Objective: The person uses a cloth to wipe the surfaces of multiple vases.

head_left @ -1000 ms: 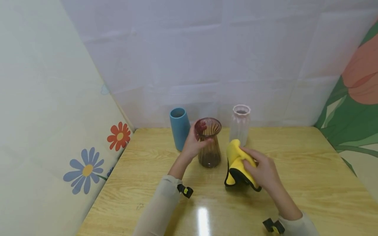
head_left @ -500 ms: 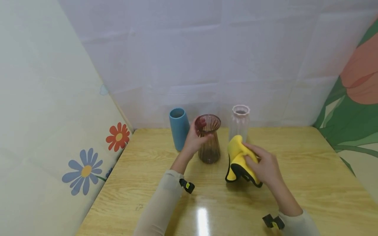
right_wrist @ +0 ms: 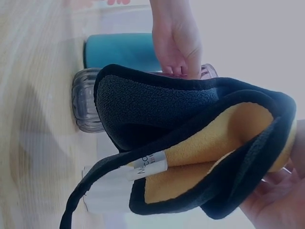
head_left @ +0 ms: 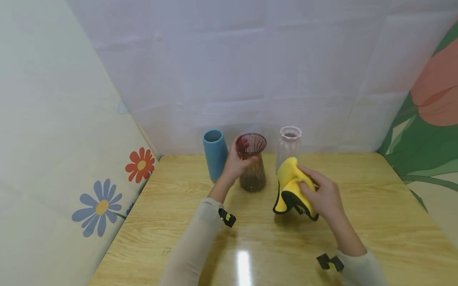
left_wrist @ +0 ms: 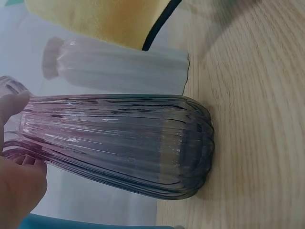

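My left hand (head_left: 237, 162) grips a ribbed purple glass vase (head_left: 253, 174) just below its flared rim. In the left wrist view the thumb and fingers wrap the neck of the vase (left_wrist: 119, 143), whose base is close over the wood. My right hand (head_left: 323, 196) pinches a yellow cloth (head_left: 291, 178) with black edging, bunched and hanging above the table to the right of the glass vase. The cloth's dark grey side (right_wrist: 157, 105) and a white label (right_wrist: 150, 164) show in the right wrist view.
A blue vase (head_left: 215, 157) stands upright at the back, left of the glass one. Behind the cloth stands a pale pink vase (head_left: 288, 149), its lower part covered. The wooden table (head_left: 179, 190) meets a white backdrop (head_left: 222, 71) behind the vases.
The glass vase has shifted away toward the back of the table in my left hand. My right hand, with the cloth, has moved slightly the same way.
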The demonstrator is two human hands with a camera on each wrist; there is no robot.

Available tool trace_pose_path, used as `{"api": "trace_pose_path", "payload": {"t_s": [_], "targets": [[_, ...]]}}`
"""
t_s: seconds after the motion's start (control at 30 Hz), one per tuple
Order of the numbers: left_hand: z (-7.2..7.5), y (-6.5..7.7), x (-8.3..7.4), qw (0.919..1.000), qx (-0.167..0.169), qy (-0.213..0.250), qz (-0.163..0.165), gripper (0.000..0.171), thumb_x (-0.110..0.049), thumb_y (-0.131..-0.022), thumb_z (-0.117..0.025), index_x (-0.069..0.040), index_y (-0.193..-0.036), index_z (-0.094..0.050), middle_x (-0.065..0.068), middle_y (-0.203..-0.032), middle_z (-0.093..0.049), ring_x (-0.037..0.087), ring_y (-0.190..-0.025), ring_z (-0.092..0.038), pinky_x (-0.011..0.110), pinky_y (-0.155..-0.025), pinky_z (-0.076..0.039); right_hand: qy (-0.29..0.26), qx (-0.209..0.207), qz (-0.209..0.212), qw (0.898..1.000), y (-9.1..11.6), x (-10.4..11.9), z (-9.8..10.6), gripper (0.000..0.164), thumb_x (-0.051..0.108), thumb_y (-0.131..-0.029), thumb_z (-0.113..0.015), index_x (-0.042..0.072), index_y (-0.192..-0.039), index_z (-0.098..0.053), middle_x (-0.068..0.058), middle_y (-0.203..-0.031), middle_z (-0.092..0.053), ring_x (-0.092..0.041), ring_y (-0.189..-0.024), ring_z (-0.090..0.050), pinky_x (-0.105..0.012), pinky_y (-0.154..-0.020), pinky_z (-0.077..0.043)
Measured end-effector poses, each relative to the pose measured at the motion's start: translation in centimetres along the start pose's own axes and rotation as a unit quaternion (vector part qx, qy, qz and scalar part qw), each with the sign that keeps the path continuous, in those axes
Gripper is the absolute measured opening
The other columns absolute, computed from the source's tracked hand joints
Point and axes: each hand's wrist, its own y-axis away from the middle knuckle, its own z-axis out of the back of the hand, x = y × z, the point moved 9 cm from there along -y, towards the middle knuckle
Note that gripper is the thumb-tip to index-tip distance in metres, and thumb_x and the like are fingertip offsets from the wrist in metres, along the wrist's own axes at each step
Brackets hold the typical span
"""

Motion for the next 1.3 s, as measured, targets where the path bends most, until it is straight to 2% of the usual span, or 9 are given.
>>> {"api": "trace_pose_path", "payload": {"t_s": [0.27, 0.43, 0.53, 0.67, 0.8, 1.03, 1.17, 1.3], "targets": [[-0.1, -1.0, 0.5, 0.9999, -0.01, -0.009, 0.003, 0.102, 0.0, -0.078, -0.085, -0.008, -0.159, -0.022, 0.019, -0.155, -0.041, 0.033, -0.146, -0.038, 0.044, -0.12, -0.03, -0.002, -0.004, -0.032, 0.999, -0.4, -0.6, 0.6, 0.043, 0.011, -0.096, -0.067, 0.012, -0.138, -0.063, -0.023, -0.13, -0.065, -0.037, -0.092, -0.071, -0.021, -0.062, -0.058], [-0.2, -1.7, 0.6, 0.9999, -0.01, -0.007, 0.007, 0.103, 0.001, -0.078, -0.085, -0.008, -0.159, -0.022, 0.019, -0.155, -0.042, 0.032, -0.145, -0.038, 0.042, -0.12, -0.031, -0.011, -0.017, -0.032, 0.999, -0.8, -0.8, 1.3, 0.043, 0.014, -0.096, -0.067, 0.013, -0.139, -0.063, -0.022, -0.129, -0.066, -0.036, -0.095, -0.069, -0.019, -0.064, -0.057], [-0.2, -2.0, 0.8, 0.9997, -0.012, -0.014, 0.015, 0.103, -0.002, -0.079, -0.086, -0.011, -0.16, -0.022, 0.018, -0.156, -0.042, 0.031, -0.146, -0.038, 0.042, -0.12, -0.031, -0.018, -0.024, -0.033, 0.999, -0.9, -0.8, 1.6, 0.043, 0.015, -0.096, -0.068, 0.014, -0.139, -0.063, -0.021, -0.128, -0.067, -0.029, -0.093, -0.068, -0.019, -0.063, -0.057], [-0.2, -2.3, 1.1, 0.9992, -0.015, -0.027, 0.027, 0.103, -0.006, -0.08, -0.086, -0.016, -0.16, -0.022, 0.016, -0.157, -0.041, 0.029, -0.147, -0.037, 0.042, -0.12, -0.031, -0.025, -0.031, -0.039, 0.998, -1.1, -0.9, 1.9, 0.043, 0.018, -0.095, -0.069, 0.016, -0.138, -0.064, -0.018, -0.129, -0.067, -0.013, -0.088, -0.066, -0.019, -0.063, -0.057], [-0.1, -2.6, 1.1, 0.9993, -0.019, -0.023, 0.023, 0.104, -0.006, -0.08, -0.086, -0.014, -0.16, -0.021, 0.016, -0.157, -0.04, 0.029, -0.147, -0.036, 0.042, -0.121, -0.03, -0.028, -0.035, -0.044, 0.998, -1.4, -1.0, 2.2, 0.044, 0.021, -0.095, -0.07, 0.017, -0.138, -0.064, -0.019, -0.129, -0.067, -0.003, -0.083, -0.064, -0.018, -0.063, -0.057], [-0.2, -2.9, 0.9, 0.9995, -0.02, -0.017, 0.018, 0.104, -0.004, -0.08, -0.085, -0.01, -0.16, -0.018, 0.019, -0.158, -0.039, 0.031, -0.148, -0.036, 0.041, -0.121, -0.029, -0.034, -0.048, -0.053, 0.997, -1.7, -1.5, 2.7, 0.045, 0.023, -0.095, -0.07, 0.017, -0.139, -0.063, -0.017, -0.131, -0.067, 0.004, -0.083, -0.061, -0.016, -0.064, -0.056], [-0.1, -2.6, 0.8, 0.9987, -0.026, -0.038, 0.023, 0.111, -0.01, -0.08, -0.087, -0.01, -0.162, -0.013, 0.02, -0.161, -0.033, 0.034, -0.148, -0.033, 0.044, -0.121, -0.03, -0.041, -0.053, -0.065, 0.996, -1.8, -1.8, 3.1, 0.046, 0.025, -0.096, -0.07, 0.019, -0.14, -0.062, -0.016, -0.132, -0.066, 0.004, -0.084, -0.061, -0.015, -0.064, -0.056], [0.2, -2.1, 0.2, 0.9977, -0.033, -0.058, 0.01, 0.116, -0.015, -0.078, -0.089, -0.008, -0.162, -0.009, 0.02, -0.164, -0.026, 0.034, -0.151, -0.028, 0.044, -0.122, -0.027, -0.043, -0.061, -0.072, 0.995, -1.9, -2.0, 3.4, 0.046, 0.026, -0.096, -0.07, 0.019, -0.14, -0.062, -0.015, -0.133, -0.066, 0.004, -0.085, -0.06, -0.014, -0.065, -0.056]]}}
